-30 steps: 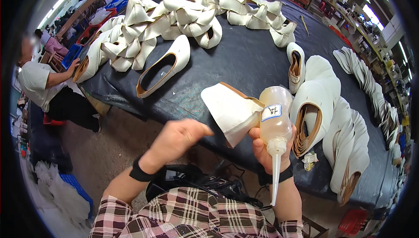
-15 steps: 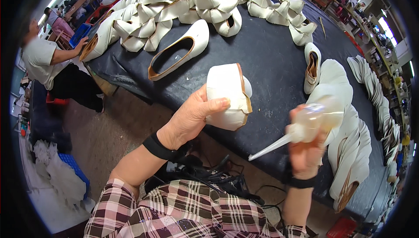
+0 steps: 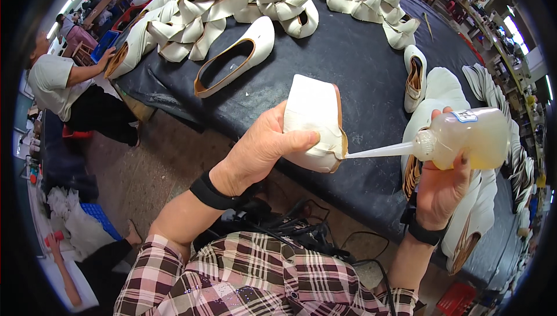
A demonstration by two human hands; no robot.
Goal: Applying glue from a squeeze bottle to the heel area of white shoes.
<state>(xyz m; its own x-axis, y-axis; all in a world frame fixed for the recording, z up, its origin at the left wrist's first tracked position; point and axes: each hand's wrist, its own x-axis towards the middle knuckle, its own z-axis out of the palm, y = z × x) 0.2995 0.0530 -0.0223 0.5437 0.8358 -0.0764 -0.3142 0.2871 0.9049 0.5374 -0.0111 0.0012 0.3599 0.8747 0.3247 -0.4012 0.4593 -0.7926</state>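
Left hand (image 3: 264, 142): closed on a white shoe piece (image 3: 310, 104), with the thumb pressed flat on its near side.
Right hand (image 3: 444, 191): wrapped round a see-through bottle (image 3: 478, 139), which lies on its side with pale yellow stuff in it.
White shoe piece: up in the air over the near edge of the table, in front of the person, with a brown edge down its right side.
Spout (image 3: 380, 151): long, thin and white, it points left from the bottle, and its tip looks to touch the brown edge, low down.
Label (image 3: 464, 116): white with a blue border, stuck on the bottle.
Wrists: a black band (image 3: 212, 193) on the left one and another on the right one.
Shirt (image 3: 249, 272): checked, in pink, black and white.
Black table (image 3: 348, 93): big and dark, under all the shoe parts.
Single shoe top (image 3: 262, 40): white with a tan inside, lying past the left hand.
Big heap (image 3: 200, 11): lots of folded white shoe parts, spread over the far side.
Right stack (image 3: 444, 87): white shoe tops tucked into each other, near the bottle.
Small shoe (image 3: 413, 95): white and brown inside, just beside that stack.
Thin stick (image 3: 428, 26): lying far off on the right.
Co-worker (image 3: 55, 78): at the left, in a white top, one hand on a row of shoe tops (image 3: 129, 55).
Blue basket (image 3: 100, 220): low on the left, next to white, crumpled stuff (image 3: 75, 214).
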